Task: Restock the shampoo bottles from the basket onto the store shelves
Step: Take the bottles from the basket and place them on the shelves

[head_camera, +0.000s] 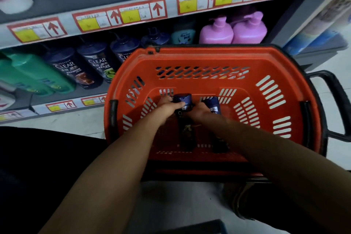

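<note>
In the head view, both hands are reaching down into the red basket (pixel 269 59): the left hand (pixel 169 107) is closing around the top of one dark shampoo bottle (pixel 183 100), the right hand (pixel 200 111) is wrapping a second bottle (pixel 213 105) just beside it. Both bottles are lying lengthwise toward the person, caps pointing at the lower shelf (pixel 62 105), which is sitting ahead and left, nearer the left hand. Nothing else is showing in the basket.

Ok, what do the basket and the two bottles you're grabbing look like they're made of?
The orange basket looks like rigid moulded plastic, matte and scuffed, with slotted walls. The two dark blue shampoo bottles, one in the left hand at and one in the right hand at, look like smooth glossy plastic with printed labels, though the dim light leaves that open.
</note>
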### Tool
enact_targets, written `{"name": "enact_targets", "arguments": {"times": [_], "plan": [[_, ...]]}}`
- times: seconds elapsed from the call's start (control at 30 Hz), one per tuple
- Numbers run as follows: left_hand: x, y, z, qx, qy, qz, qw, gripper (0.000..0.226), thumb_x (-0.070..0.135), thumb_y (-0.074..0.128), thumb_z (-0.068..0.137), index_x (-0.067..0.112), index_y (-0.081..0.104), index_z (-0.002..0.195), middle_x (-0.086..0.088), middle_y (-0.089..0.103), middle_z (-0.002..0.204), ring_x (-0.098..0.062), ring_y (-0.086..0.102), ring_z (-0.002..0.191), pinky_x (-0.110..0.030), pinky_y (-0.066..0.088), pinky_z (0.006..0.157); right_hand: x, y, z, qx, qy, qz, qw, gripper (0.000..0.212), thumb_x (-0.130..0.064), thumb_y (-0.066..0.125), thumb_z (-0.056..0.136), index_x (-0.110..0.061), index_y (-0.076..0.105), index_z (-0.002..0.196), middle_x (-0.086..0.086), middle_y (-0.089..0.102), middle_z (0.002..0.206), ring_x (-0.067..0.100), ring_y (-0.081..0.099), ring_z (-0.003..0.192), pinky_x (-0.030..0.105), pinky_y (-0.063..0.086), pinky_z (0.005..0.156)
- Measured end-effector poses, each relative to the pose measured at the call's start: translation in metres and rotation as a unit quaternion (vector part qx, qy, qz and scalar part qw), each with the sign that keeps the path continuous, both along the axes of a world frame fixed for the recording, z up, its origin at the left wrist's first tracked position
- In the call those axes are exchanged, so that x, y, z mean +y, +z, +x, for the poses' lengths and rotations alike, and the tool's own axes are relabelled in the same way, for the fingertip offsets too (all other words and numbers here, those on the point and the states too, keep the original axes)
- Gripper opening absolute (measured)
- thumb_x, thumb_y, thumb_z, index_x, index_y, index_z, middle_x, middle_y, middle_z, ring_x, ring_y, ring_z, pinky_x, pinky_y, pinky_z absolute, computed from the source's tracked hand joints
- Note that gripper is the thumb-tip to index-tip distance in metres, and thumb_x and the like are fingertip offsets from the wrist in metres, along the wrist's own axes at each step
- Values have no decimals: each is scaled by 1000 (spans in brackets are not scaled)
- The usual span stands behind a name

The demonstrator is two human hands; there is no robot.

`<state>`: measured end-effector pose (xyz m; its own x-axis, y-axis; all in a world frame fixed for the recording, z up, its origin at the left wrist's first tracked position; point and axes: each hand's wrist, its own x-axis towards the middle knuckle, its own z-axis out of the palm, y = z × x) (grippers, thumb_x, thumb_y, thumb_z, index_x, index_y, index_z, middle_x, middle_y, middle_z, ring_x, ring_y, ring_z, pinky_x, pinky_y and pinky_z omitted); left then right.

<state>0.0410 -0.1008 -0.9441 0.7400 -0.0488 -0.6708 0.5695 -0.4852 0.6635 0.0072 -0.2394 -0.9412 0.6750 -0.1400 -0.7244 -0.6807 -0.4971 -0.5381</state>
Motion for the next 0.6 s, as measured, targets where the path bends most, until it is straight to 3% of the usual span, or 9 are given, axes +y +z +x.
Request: {"name": "enact_targets", "arguments": {"times": [0.1,0.17,0.27,0.47,0.53,0.6], "plan": [[-3,31,-3,-2,-5,-28,1000,31,27,81,87,22,55,103,-2,67,107,-23,68,102,-44,57,95,-5,21,-8,-49,-52,-8,997,51,-26,80,87,-14,59,132,12,71,118,32,70,103,38,57,85],[-6,57,-3,-29,-13,-39,999,32,25,83,85,22,56,101,-4,69,110,-24,68,103,-43,58,91,-9,40,-10,-63,-84,16,994,51,-21,81,86,-14,58,132,11,71,116,29,73,94,41,63,75],[-10,101,0,-103,-36,-42,993,35,27,87,82,19,58,100,-11,72,106,-28,71,100,-45,58,93,-17,73,-7,-120,-109,23,986,48,-18,82,85,-15,61,127,9,73,106,27,72,87,39,62,72],[-15,193,-8,-214,-78,-80,970,37,22,83,86,17,59,113,3,64,86,-15,65,86,-32,56,82,-39,160,-13,-227,-122,40,965,46,-27,90,73,-20,68,113,1,75,103,21,72,95,41,59,90],[-17,216,-9,-243,-86,-107,960,31,21,80,89,20,62,114,9,67,89,1,67,77,-15,55,71,-45,187,-17,-255,-125,60,957,47,-30,91,72,-22,69,113,0,77,102,21,73,95,36,58,79],[-22,233,-6,-275,-93,-104,951,21,28,78,91,24,67,109,13,71,92,9,67,75,-16,55,71,-51,212,-22,-283,-130,99,945,44,-25,89,77,-18,67,114,5,77,100,18,74,89,26,53,63]]}}
